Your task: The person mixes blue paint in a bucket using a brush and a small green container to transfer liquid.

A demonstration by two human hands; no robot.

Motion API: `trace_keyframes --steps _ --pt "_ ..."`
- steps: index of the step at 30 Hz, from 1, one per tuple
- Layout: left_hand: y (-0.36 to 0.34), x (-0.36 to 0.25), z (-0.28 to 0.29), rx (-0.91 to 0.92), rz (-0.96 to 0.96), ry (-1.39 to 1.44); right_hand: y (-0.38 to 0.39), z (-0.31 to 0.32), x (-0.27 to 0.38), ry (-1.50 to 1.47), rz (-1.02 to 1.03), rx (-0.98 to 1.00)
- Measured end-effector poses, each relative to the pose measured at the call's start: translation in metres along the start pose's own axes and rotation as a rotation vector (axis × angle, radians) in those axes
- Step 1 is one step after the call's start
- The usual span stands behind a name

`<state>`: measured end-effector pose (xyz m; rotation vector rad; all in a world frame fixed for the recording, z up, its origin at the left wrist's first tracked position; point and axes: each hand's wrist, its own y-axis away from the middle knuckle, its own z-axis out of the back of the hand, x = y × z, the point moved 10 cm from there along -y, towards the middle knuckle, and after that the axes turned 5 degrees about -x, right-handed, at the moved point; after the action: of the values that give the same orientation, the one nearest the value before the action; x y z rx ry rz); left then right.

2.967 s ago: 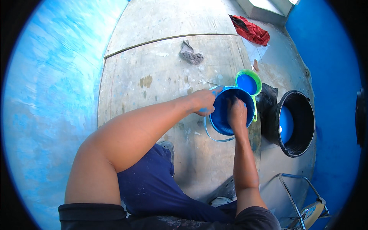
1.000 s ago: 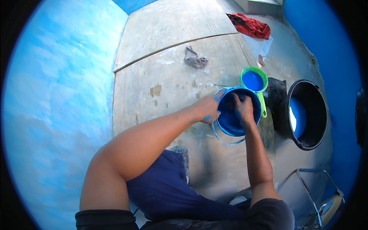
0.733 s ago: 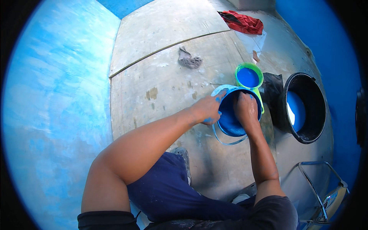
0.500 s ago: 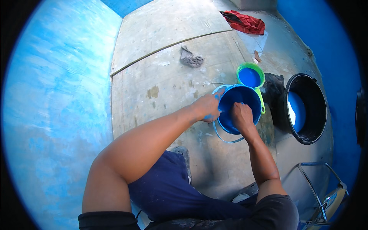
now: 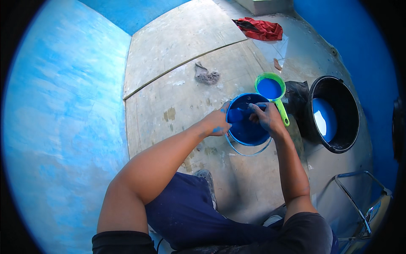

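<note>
My left hand [image 5: 218, 122], smeared with blue paint, grips the left rim of a blue bucket [image 5: 255, 137] that has dark blue paint inside and a wire handle hanging at the front. My right hand [image 5: 265, 116] is bent over the right half of the bucket, fingers curled on a paint-coated tool that reaches into it; I cannot make out what kind. Touching the bucket at the back right is a green dipper [image 5: 284, 116] holding brighter blue liquid. A crumpled black bag [image 5: 295, 94] lies beside them.
A black tub [image 5: 348, 127] with blue liquid stands right. A grey rag [image 5: 206, 75] lies on plywood boards [image 5: 173, 51]. Farther back are red cloth [image 5: 266, 29] and a step [image 5: 270, 5]. A metal-framed object [image 5: 359, 207] is lower right. Blue walls [image 5: 63, 127] flank both sides.
My right hand has risen from deep inside the bucket toward its back right rim, and the tool in it now shows. My left hand stays on the rim. The view has shifted slightly.
</note>
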<state>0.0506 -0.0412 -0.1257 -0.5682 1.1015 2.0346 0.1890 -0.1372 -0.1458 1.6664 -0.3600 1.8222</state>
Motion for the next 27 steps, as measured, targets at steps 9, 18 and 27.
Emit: trace_keyframes --steps 9,18,27 --pt "-0.015 0.033 0.004 -0.06 0.016 -0.06 0.023 0.046 0.078 0.197 0.133 -0.132" --pt "-0.009 0.018 0.006 -0.051 -0.103 -0.112 0.03 -0.007 0.067 0.486 0.303 0.033" --pt "0.012 -0.008 0.003 0.031 0.062 0.055 0.008 -0.018 0.014 0.311 0.346 -0.074"
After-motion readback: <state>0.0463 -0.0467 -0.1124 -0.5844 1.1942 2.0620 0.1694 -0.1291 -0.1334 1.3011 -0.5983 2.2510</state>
